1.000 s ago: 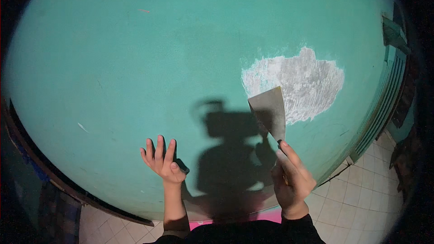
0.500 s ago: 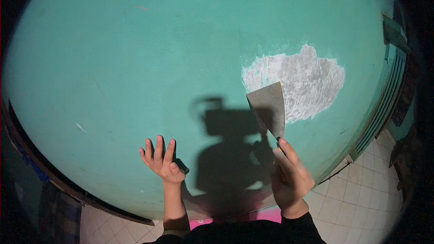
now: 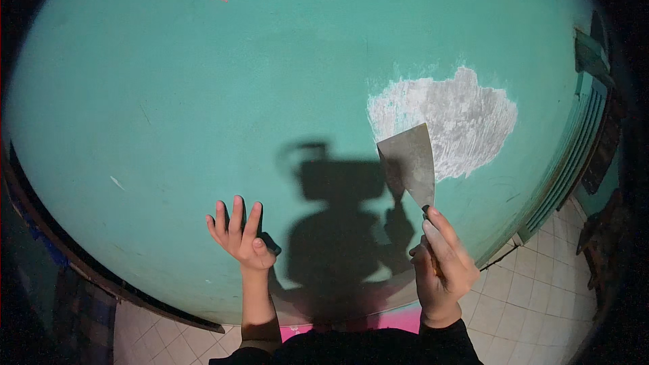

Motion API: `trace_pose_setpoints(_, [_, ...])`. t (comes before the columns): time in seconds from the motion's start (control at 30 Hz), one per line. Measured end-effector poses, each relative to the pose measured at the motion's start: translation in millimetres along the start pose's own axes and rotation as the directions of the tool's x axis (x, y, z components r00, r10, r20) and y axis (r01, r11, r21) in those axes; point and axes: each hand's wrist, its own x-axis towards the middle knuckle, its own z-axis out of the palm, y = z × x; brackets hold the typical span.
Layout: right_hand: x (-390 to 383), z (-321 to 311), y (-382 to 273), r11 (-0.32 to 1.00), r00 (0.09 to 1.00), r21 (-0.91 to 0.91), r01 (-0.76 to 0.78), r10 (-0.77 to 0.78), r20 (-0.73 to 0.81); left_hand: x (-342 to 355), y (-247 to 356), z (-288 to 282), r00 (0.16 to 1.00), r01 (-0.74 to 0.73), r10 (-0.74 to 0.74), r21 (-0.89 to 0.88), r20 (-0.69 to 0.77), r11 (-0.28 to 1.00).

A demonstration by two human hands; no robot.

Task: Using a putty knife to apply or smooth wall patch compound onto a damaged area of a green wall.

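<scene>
My right hand [image 3: 445, 267] grips a wide putty knife [image 3: 411, 159] by its handle, most of which is hidden in my fingers. The grey metal blade points up and overlaps the lower left part of a bare whitish patch [image 3: 466, 111] on the green wall [image 3: 189, 88]. Whether the blade's edge touches the wall I cannot tell. Ragged streaks run along the patch's upper border. To the left, my left hand [image 3: 245, 238] is raised with fingers spread and nothing in it, close to the wall.
A dark shadow [image 3: 338, 230] falls on the wall between my hands. Green louvred slats [image 3: 574, 155] stand at the right edge. Pale floor tiles [image 3: 527, 290] lie below, with a pink surface [image 3: 399, 320] at the wall's foot. A dark opening edge [image 3: 88, 270] curves along the lower left.
My right hand and the putty knife have shifted slightly right relative to the wall, and its fingers have turned a little on the handle. My left hand stays spread, almost unmoved.
</scene>
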Motion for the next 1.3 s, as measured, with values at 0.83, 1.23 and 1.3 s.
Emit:
trace_pose_setpoints(0.83, [7.1, 5.4, -1.5, 1.0, 1.0, -0.018, 0.012, -0.012, 0.007, 0.9, -0.6, -1.3, 1.0, -0.019, 0.019, -0.01, 0.001, 1.0])
trace_pose_setpoints(1.23, [2.9, 3.3, 1.0, 1.0, 0.999, -0.009, 0.01, -0.01, -0.03, -0.6, 1.3, 0.0, 1.0, -0.017, 0.017, -0.005, 0.0, 1.0])
trace_pose_setpoints(1.3, [1.3, 2.6, 1.9, 1.0, 1.0, -0.006, 0.001, -0.001, -0.011, -1.3, 2.0, 0.2, 1.0, -0.01, 0.01, -0.007, -0.001, 1.0])
